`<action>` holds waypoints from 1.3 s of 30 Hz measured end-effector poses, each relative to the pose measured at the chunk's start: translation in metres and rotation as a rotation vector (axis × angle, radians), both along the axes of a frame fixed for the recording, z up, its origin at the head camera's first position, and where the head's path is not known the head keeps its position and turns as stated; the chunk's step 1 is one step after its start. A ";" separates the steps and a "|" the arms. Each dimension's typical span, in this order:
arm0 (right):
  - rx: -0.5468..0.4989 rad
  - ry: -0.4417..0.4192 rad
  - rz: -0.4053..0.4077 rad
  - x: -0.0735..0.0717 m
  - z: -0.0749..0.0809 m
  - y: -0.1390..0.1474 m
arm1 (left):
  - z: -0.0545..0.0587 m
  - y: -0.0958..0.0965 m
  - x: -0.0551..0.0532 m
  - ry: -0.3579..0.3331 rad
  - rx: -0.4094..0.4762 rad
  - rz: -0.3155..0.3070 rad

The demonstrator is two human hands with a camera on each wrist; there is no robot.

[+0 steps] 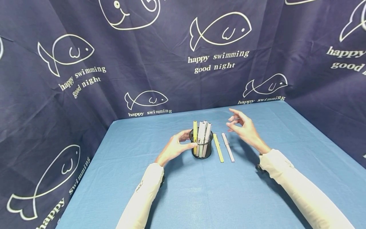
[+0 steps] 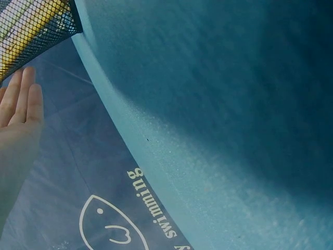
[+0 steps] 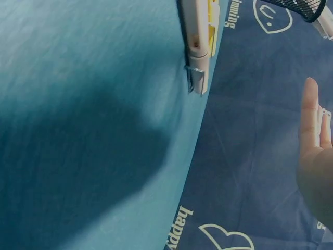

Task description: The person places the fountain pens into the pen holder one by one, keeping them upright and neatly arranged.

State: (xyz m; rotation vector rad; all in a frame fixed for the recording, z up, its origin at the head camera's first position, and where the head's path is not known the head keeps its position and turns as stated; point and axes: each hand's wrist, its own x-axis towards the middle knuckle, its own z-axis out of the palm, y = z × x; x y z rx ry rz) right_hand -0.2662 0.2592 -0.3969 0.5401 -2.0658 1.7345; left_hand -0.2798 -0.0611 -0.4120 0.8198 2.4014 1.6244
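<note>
A black mesh pen holder (image 1: 208, 149) stands upright on the table, with a yellow pen (image 1: 195, 127) and several whitish pens (image 1: 201, 129) in it. My left hand (image 1: 175, 147) holds its left side, thumb at the front near the rim and fingers around the back; in the left wrist view the fingers (image 2: 23, 99) lie against the mesh. To the right of the holder, a yellow pen (image 1: 218, 148) and a pale pink pen (image 1: 227, 147) lie side by side. My right hand (image 1: 245, 131) hovers beyond them, fingers loosely bent and holding nothing.
A blue cloth (image 1: 188, 197) covers the table. Dark blue curtains (image 1: 177, 73) with white fish drawings and lettering hang behind it and along both sides. White sleeves (image 1: 297, 184) cover both forearms.
</note>
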 end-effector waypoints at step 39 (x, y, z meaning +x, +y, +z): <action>0.141 -0.466 0.092 0.000 -0.018 0.023 | -0.001 0.000 -0.001 0.008 -0.007 0.004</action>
